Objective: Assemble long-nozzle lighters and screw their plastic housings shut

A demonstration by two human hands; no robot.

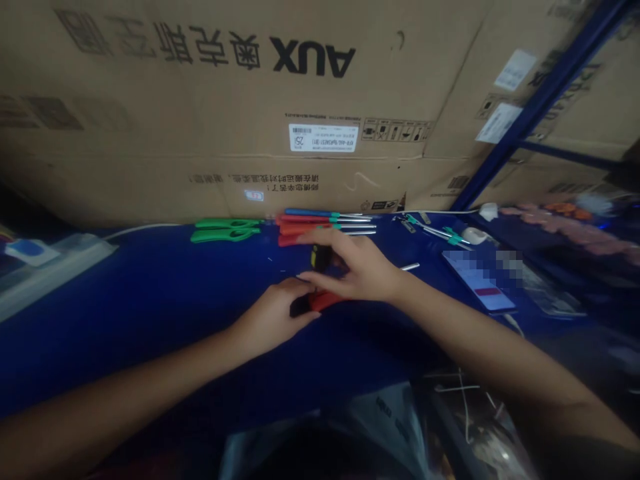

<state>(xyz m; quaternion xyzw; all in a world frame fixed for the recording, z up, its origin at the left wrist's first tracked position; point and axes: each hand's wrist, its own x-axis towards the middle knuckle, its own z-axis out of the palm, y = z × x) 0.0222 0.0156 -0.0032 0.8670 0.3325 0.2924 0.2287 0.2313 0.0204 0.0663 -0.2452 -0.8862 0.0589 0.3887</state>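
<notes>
a red handle (pixel 325 300) and a black-and-yellow piece (pixel 316 259) are being handled at the blue table (pixel 150 287).

the piece is being pinched between the curled thumb and fingers of the right hand (pixel 357 267); the handle is being partly hidden below that hand, its near end showing at the parted thumb and forefinger of the left hand (pixel 270 313), though whether it is being gripped there cannot be told. a close two-handed step seems to be being carried out; for the next move, a steady handle and a sure pinch seem to be being called for.
</notes>
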